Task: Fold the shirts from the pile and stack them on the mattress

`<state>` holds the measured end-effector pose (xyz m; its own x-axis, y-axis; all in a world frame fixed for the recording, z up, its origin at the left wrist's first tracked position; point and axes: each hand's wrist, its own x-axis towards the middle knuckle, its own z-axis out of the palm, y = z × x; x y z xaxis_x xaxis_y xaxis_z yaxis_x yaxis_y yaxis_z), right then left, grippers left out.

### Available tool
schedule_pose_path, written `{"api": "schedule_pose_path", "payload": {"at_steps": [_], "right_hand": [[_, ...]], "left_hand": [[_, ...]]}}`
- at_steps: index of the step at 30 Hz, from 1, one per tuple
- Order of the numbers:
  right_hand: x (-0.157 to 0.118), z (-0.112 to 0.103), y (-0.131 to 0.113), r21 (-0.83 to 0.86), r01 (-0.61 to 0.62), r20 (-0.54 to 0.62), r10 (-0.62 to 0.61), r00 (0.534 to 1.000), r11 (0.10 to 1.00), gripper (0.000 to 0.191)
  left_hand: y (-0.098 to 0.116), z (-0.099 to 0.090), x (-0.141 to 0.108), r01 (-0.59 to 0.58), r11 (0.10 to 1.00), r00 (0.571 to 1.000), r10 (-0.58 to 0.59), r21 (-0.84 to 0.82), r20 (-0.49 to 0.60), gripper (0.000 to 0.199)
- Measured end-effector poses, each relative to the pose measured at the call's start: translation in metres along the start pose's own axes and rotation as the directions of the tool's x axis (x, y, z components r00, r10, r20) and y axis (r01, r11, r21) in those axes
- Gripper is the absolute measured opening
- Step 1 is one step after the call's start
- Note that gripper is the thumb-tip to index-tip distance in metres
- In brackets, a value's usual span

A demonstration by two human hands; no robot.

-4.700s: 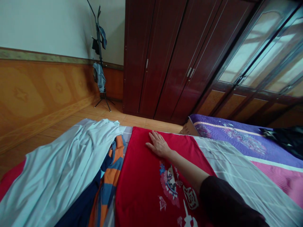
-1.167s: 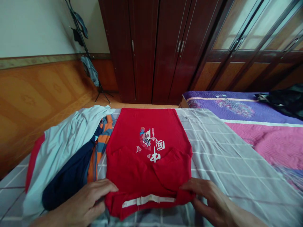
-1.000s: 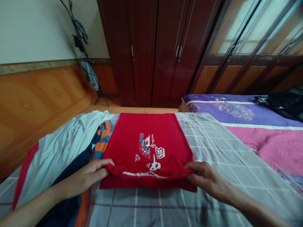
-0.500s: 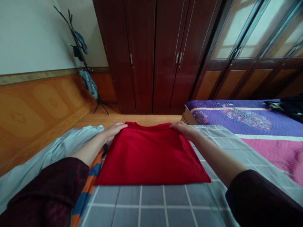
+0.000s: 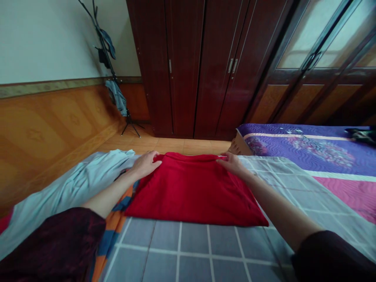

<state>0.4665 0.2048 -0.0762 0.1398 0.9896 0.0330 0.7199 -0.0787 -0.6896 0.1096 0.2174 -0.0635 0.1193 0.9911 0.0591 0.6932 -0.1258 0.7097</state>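
A red shirt (image 5: 196,188) lies folded into a broad shape on the grey checked bedcover (image 5: 196,254). Its straight lower edge faces me and its neckline end is at the far side. My left hand (image 5: 147,163) grips the far left corner, thumb on top and fingers curled over the edge. At the far right corner, my right hand (image 5: 233,163) pinches the cloth in the same way. The fingertips of both hands are partly hidden behind the fabric.
To the left lie a pale blue garment (image 5: 79,184) and an orange-and-blue striped cloth (image 5: 113,231). A bed with a purple cover (image 5: 293,143) stands at the right. Beyond are a dark red wardrobe (image 5: 182,78) and a coat stand (image 5: 107,58).
The view has shifted, so the room appears farther right. The shirt's far edge now curls over, hiding the neckline's curve, and its lower edge lies slightly slanted. Both hands keep their corners.
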Motion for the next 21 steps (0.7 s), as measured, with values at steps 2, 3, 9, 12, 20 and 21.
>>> {"api": "schedule_pose_path", "payload": {"at_steps": [2, 3, 9, 12, 20, 21], "right_hand": [[-0.042, -0.015, 0.010, -0.082, 0.139, 0.006, -0.139, 0.990, 0.987, 0.044], [-0.067, -0.023, 0.019, -0.179, 0.303, 0.068, -0.296, 0.953, 0.936, 0.047], [-0.174, -0.033, 0.056, -0.601, 0.628, 0.352, -0.542, 0.763, 0.494, 0.049], [-0.170, -0.029, 0.036, -0.699, 0.553, 0.353, -0.454, 0.818, 0.453, 0.029], [-0.174, -0.107, -0.022, -0.760, 0.412, 0.088, -0.549, 0.831, 0.502, 0.022], [-0.192, -0.117, -0.018, -0.752, 0.425, 0.059, -0.591, 0.805, 0.503, 0.022]], "left_hand": [[0.005, -0.018, -0.046, -0.198, 0.957, 0.980, 0.189, 0.212, 0.063, 0.031], [0.004, -0.025, -0.070, -0.316, 0.886, 0.948, 0.277, 0.339, 0.159, 0.032], [-0.024, -0.020, -0.168, -0.483, 0.545, 0.874, 0.255, 0.685, 0.413, 0.056], [-0.017, -0.011, -0.160, -0.476, 0.472, 0.880, 0.246, 0.742, 0.407, 0.045], [0.055, -0.077, -0.151, -0.414, 0.536, 0.894, 0.392, 0.736, 0.217, 0.028], [0.056, -0.084, -0.168, -0.433, 0.555, 0.883, 0.421, 0.711, 0.209, 0.030]]}}
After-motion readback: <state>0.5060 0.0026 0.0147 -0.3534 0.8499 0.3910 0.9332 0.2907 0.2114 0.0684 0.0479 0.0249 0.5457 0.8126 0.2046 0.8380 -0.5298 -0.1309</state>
